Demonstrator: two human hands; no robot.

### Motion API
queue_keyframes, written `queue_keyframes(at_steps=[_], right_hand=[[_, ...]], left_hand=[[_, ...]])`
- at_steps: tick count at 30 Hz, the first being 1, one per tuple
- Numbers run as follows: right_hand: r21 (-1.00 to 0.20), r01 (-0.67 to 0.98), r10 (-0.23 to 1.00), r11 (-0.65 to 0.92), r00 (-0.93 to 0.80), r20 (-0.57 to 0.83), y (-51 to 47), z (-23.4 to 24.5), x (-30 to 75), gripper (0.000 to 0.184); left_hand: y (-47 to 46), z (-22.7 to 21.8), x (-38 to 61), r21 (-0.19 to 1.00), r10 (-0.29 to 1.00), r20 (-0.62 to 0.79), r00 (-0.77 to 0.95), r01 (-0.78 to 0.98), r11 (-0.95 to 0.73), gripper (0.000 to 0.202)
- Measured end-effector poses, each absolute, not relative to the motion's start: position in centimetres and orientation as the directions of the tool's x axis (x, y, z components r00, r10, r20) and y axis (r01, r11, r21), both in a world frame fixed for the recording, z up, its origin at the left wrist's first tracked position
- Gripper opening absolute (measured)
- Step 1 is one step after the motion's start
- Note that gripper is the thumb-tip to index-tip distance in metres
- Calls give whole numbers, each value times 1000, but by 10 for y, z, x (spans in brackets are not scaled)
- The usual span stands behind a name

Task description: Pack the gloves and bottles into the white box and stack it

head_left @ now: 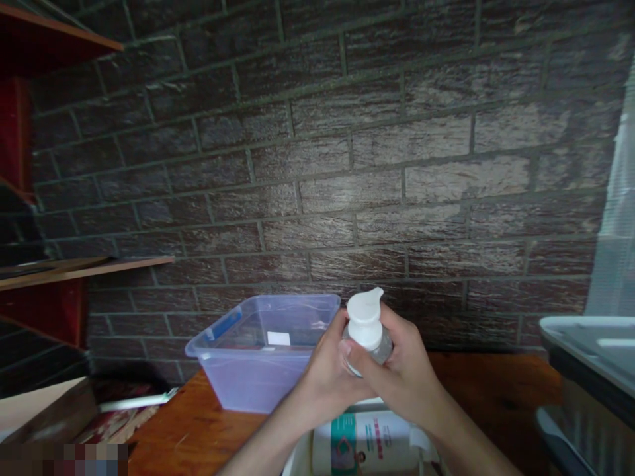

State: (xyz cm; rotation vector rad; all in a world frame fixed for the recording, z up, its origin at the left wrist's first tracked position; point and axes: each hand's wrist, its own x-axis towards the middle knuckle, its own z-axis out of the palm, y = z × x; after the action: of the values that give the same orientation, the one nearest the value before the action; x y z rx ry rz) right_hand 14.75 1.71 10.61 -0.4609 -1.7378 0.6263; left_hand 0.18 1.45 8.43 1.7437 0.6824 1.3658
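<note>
Two hands were clasped around one pump bottle (366, 330), the left hand (322, 370) on its left, the right hand (407, 357) on its right with the thumb crossing in front. Neither was nearer; its long axis stood roughly upright, nozzle toward the right. Beyond the left hand sat the purple bin (253, 383); below both, nearer the wearer, a labelled bottle (380, 439) lay crosswise.
</note>
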Motion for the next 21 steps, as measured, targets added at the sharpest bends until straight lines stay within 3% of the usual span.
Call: queue_keyframes(at_steps=[4, 9, 13, 15, 19, 21], right_hand=[[-563, -52, 533, 825, -261, 805, 15, 108, 147, 40], [-470, -111, 422, 876, -298, 856, 9, 114, 147, 70], [-446, -99, 388, 890, -348, 853, 7, 115, 149, 73], [-449, -73, 399, 890, -348, 848, 8, 114, 149, 65], [-551, -33, 519, 834, -291, 804, 11, 111, 147, 17], [-615, -36, 595, 787, -214, 774, 14, 109, 146, 11]], left_hand=[[12, 89, -4, 800, 771, 568, 288, 27, -599, 80], [10, 101, -5, 751, 710, 636, 302, -29, -660, 64], [12, 106, -12, 767, 701, 605, 377, -39, -640, 64], [13, 105, -19, 782, 708, 581, 401, -32, -623, 69], [13, 100, -24, 865, 747, 462, 477, -59, -498, 72], [11, 100, -19, 874, 755, 449, 478, -58, -483, 72]])
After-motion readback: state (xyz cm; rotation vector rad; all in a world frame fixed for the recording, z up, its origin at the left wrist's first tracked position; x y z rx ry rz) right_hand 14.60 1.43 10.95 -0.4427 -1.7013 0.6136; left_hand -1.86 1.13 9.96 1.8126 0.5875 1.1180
